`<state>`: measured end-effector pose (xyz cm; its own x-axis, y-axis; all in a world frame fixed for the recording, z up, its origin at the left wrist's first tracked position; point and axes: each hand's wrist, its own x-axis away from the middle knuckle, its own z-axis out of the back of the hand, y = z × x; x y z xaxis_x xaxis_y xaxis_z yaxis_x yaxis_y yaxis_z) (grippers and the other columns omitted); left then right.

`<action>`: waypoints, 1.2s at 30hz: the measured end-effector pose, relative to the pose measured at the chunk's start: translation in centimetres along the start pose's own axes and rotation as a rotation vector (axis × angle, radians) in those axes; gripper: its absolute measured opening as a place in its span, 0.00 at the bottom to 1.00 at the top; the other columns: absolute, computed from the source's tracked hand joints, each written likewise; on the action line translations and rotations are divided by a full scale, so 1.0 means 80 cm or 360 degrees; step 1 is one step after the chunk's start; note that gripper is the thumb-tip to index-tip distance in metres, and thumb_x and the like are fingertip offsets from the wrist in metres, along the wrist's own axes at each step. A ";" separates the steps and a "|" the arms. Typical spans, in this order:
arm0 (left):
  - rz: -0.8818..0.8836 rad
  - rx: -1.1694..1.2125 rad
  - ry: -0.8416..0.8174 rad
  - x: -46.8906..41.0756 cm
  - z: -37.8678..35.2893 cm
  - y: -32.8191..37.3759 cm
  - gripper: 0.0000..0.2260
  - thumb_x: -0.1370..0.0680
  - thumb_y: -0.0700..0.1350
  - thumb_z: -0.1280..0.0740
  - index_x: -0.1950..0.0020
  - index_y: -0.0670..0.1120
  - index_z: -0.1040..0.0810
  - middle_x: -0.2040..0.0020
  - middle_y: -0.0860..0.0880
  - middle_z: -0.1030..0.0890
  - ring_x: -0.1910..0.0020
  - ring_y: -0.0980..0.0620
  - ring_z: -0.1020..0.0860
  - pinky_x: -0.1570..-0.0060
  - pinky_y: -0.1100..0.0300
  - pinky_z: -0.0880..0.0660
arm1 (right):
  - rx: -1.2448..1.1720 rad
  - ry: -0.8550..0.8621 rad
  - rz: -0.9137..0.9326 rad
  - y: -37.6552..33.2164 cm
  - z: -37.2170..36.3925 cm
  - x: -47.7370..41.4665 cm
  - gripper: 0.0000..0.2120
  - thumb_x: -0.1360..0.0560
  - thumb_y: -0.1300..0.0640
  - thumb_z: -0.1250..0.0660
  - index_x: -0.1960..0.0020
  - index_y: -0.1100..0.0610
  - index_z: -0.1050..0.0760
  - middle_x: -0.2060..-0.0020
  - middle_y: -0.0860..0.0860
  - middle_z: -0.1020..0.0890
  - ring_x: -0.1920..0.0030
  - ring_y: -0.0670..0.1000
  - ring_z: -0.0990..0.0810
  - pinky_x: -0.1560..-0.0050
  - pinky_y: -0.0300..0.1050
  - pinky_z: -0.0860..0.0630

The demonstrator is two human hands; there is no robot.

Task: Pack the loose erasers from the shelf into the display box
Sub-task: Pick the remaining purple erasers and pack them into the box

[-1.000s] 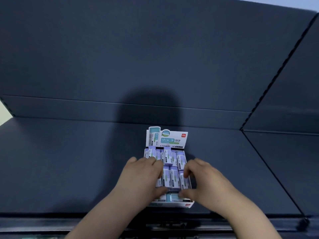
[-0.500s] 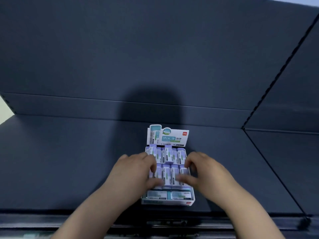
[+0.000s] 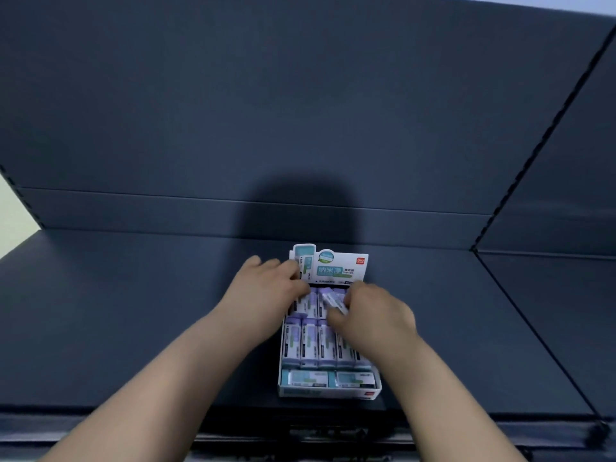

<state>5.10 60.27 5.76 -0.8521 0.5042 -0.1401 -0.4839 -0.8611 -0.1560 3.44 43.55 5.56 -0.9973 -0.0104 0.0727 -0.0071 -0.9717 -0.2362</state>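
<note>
My right grip [image 3: 373, 315] pinches a tilted rectangular eraser [image 3: 333, 302], cardboard display box [image 3: 328, 392] beneath. Can't tell how closed the left grip [image 3: 266, 288] is.

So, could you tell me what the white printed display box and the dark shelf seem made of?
The white printed display box looks like thin coated card: folded walls, printed header flap. The dark blue-grey shelf looks like matte painted metal, perhaps laminate: smooth, crisp seams.

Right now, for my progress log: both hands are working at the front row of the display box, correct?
No. The head view shows the left hand and the right hand, which pinches an eraser, working at the back row of the display box, beside its header card.
</note>
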 end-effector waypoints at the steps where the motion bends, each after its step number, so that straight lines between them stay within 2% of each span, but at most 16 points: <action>1: -0.0015 0.0002 0.0013 -0.001 -0.001 0.000 0.18 0.24 0.43 0.39 0.35 0.57 0.28 0.41 0.53 0.30 0.44 0.49 0.28 0.55 0.56 0.44 | -0.0018 -0.0025 0.0001 0.007 0.003 0.005 0.16 0.27 0.42 0.39 0.49 0.53 0.29 0.51 0.49 0.23 0.52 0.51 0.23 0.60 0.43 0.31; 6: -0.0103 -0.0023 -0.0076 -0.011 0.002 -0.003 0.19 0.23 0.45 0.38 0.33 0.59 0.30 0.40 0.52 0.31 0.42 0.50 0.30 0.49 0.55 0.40 | -0.0160 -0.0202 0.0096 0.035 0.014 0.036 0.10 0.29 0.40 0.35 0.54 0.45 0.29 0.55 0.43 0.27 0.54 0.47 0.25 0.57 0.42 0.29; 11: -0.0187 -0.0172 -0.0078 -0.019 0.010 -0.003 0.17 0.23 0.42 0.39 0.36 0.55 0.27 0.41 0.52 0.30 0.41 0.49 0.31 0.48 0.55 0.40 | -0.0238 -0.0156 0.0124 0.039 0.011 0.045 0.10 0.31 0.41 0.32 0.54 0.42 0.30 0.57 0.42 0.31 0.58 0.43 0.28 0.59 0.39 0.32; 16: -0.0139 -0.0156 -0.0183 -0.020 0.012 -0.011 0.14 0.24 0.53 0.35 0.39 0.56 0.26 0.41 0.55 0.29 0.42 0.52 0.30 0.52 0.57 0.43 | -0.0250 -0.0113 0.0179 0.038 0.008 0.043 0.12 0.31 0.41 0.32 0.50 0.42 0.27 0.53 0.41 0.30 0.55 0.43 0.26 0.54 0.39 0.29; 21: -0.0089 -0.0008 -0.0274 -0.005 0.013 -0.005 0.15 0.23 0.58 0.38 0.40 0.55 0.28 0.42 0.55 0.26 0.41 0.53 0.30 0.47 0.57 0.40 | -0.0280 -0.0098 0.0229 0.038 0.005 0.044 0.10 0.29 0.43 0.33 0.50 0.42 0.28 0.51 0.40 0.29 0.54 0.40 0.25 0.54 0.39 0.28; 26: -0.0058 0.0245 -0.0243 0.032 0.014 -0.002 0.13 0.25 0.61 0.38 0.44 0.57 0.26 0.48 0.58 0.25 0.45 0.56 0.28 0.51 0.60 0.39 | -0.0331 -0.0163 0.0246 0.049 0.007 0.055 0.09 0.30 0.43 0.31 0.52 0.41 0.27 0.53 0.40 0.28 0.53 0.40 0.26 0.52 0.37 0.28; 31: -0.0043 0.0509 -0.0356 0.055 0.011 0.012 0.13 0.27 0.58 0.34 0.45 0.56 0.24 0.50 0.58 0.26 0.47 0.57 0.27 0.49 0.61 0.37 | -0.0289 -0.0284 0.0270 0.057 0.013 0.064 0.10 0.33 0.45 0.28 0.58 0.39 0.29 0.55 0.41 0.27 0.54 0.40 0.26 0.51 0.38 0.27; 36: -0.0018 0.0588 -0.0318 0.057 0.011 0.028 0.12 0.25 0.55 0.34 0.43 0.55 0.24 0.48 0.57 0.27 0.47 0.56 0.27 0.46 0.64 0.35 | -0.0285 -0.0322 0.0277 0.054 0.015 0.067 0.11 0.33 0.46 0.27 0.56 0.40 0.28 0.56 0.41 0.27 0.54 0.40 0.26 0.50 0.40 0.27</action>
<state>-0.03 60.55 5.60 -0.8508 0.5224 0.0577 -0.5013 -0.8395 0.2096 -1.86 39.04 6.10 -0.9501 -0.2370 0.2029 0.1319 -0.8945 -0.4273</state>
